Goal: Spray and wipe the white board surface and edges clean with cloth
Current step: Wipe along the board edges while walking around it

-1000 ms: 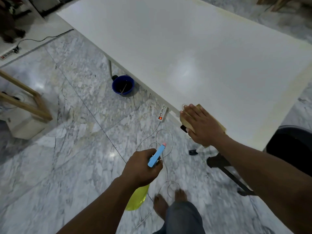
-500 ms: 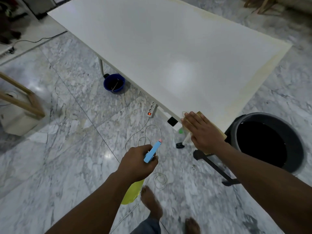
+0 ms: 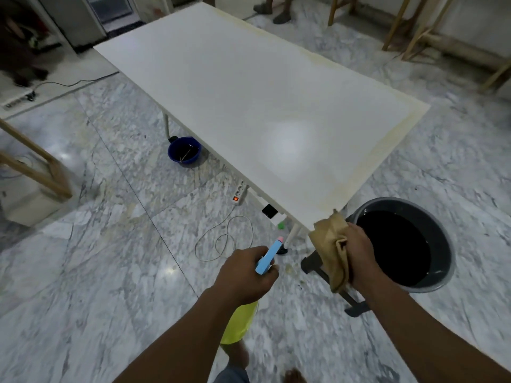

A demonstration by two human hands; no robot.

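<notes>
No legible text, label, brand, number or sign appears anywhere in the head view. The spray bottle point(image 3: 265, 259), the cloth point(image 3: 330, 252), the board point(image 3: 249, 106) and the two buckets show plain surfaces. The power strip point(image 3: 239, 192) on the floor shows only a lit red switch; any markings on it are too small to read.

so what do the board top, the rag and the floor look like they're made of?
Board: looks like smooth white laminate, semi-gloss; it mirrors a soft light patch, with yellowed bands along two edges.
Cloth: tan woven fabric, matte, folds and hangs limp from the right hand.
Floor: polished grey-veined marble or marble-look tile; glossy, with joint lines.
</notes>
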